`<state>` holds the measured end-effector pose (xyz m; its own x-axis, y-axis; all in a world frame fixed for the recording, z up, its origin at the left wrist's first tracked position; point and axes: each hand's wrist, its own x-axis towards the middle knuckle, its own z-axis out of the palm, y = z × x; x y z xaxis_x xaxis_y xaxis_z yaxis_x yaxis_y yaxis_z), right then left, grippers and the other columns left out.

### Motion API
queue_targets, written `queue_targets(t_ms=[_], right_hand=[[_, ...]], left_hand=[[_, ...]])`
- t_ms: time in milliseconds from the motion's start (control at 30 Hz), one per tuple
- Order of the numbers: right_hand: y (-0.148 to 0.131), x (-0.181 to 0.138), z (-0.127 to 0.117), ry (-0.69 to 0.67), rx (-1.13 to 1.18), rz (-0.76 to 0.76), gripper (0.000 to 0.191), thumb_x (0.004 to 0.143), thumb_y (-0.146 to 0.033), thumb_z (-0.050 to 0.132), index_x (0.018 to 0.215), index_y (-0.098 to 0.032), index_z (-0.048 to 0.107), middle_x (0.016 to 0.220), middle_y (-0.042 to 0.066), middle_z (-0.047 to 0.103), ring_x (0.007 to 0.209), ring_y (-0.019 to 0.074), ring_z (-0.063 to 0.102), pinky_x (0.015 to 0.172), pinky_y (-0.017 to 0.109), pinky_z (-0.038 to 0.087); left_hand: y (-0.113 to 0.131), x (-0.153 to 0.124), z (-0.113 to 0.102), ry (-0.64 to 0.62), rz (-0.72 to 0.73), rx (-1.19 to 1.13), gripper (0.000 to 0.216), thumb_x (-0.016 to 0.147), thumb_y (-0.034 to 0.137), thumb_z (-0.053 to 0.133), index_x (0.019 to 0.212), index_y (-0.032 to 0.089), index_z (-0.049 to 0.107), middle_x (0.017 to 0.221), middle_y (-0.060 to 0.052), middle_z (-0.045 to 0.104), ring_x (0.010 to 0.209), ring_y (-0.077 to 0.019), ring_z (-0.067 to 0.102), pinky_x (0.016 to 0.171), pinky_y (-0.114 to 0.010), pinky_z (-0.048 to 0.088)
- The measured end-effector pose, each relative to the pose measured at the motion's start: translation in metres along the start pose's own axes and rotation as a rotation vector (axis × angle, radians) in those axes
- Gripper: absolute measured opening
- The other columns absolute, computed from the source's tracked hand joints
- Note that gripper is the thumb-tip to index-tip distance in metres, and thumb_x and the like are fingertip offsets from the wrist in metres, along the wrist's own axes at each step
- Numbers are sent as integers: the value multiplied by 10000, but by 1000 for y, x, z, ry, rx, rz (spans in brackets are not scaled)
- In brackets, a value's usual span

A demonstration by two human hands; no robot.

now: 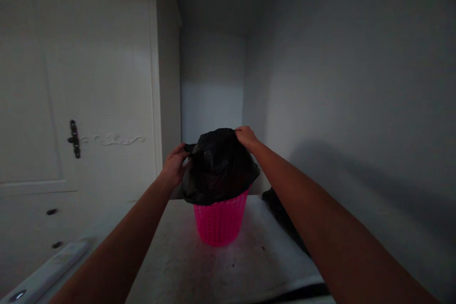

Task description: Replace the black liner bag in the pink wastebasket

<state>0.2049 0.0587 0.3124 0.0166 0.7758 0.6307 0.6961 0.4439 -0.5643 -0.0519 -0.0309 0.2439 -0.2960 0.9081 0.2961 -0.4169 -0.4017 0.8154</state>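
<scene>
Two hands hold a black plastic bag (pixel 218 166) between them, bunched over the mouth of a pink mesh basket (pixel 221 222) on the tabletop (pixel 181 266). The left hand (pixel 174 166) pinches its side and the right hand (pixel 245 137) grips its top, fingers closed. I judge the bag is being fitted or lifted. The next move needs an even pull, since the light basket may tip.

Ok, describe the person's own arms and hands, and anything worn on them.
The left hand and the right hand are ungloved. Both forearms show no sleeve, watch or band up to the frame's edge. The light is too dim to tell whether any finger bears a ring.
</scene>
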Motion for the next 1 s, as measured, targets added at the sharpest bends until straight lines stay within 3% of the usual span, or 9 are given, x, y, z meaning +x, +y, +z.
queue_targets(t_ms=[200,333,400,567,733,833,900,967,1000], right_hand=[[0,7,9,11,33,-31,441,892,-160,503,1293,-174,686,1269,144,749,1167,251,682,1023,348,517],[1,4,4,18,11,-35,599,825,-133,608,1422,-167,585,1390,164,685,1255,270,657,1086,376,496],[1,1,-1,-15,-37,-50,699,772,-131,716,1452,-158,557,1405,178,672,1272,297,655,1104,407,491],[0,-7,-14,-120,-112,-169,907,676,-199,920,1492,-163,526,1406,180,670,1280,328,654,1096,439,508],[1,-9,-28,-145,-159,-288,642,821,-275,857,1409,-173,621,1377,173,689,1232,299,675,1067,412,518],[13,-12,-34,-216,-200,-219,496,813,-346,877,1252,-182,715,1300,165,733,1187,316,691,1040,422,530],[25,-19,-36,-311,-164,-76,557,719,-398,945,1195,-197,738,1217,161,768,1120,329,715,982,439,558],[40,-28,-36,-418,-80,47,648,598,-403,1004,1170,-229,754,1116,138,801,1016,319,743,903,447,586],[46,-33,-35,-465,-46,76,657,544,-380,1019,1136,-244,769,1048,114,815,950,305,752,861,439,596]], left_hand=[[12,3,-6,-54,27,-77,185,609,84,607,701,221,523,806,-2,644,829,-176,620,752,-295,536],[7,0,-8,-60,97,-43,364,577,8,707,875,211,650,956,0,712,889,-144,655,856,-273,539],[2,-1,-10,-37,159,44,425,595,72,806,986,198,700,1070,-40,750,958,-165,688,921,-305,536],[-7,4,-17,110,216,322,314,696,331,835,928,149,726,803,-44,728,738,-178,667,740,-319,538],[-5,-3,-18,205,241,334,363,849,315,690,1187,193,636,772,13,675,643,-157,627,656,-287,518],[-7,-23,-14,-27,186,325,575,858,327,726,1395,207,559,873,-26,740,788,-200,714,786,-342,568],[-9,-38,-11,-254,140,349,786,738,291,864,1459,226,557,1024,-78,773,987,-252,748,913,-384,572],[-11,-49,-9,-432,125,455,852,575,216,955,1376,246,667,1113,-108,780,1096,-300,739,965,-412,569],[-12,-52,-7,-497,128,535,761,532,206,964,1260,255,747,1098,-107,791,1088,-315,741,957,-418,575]])
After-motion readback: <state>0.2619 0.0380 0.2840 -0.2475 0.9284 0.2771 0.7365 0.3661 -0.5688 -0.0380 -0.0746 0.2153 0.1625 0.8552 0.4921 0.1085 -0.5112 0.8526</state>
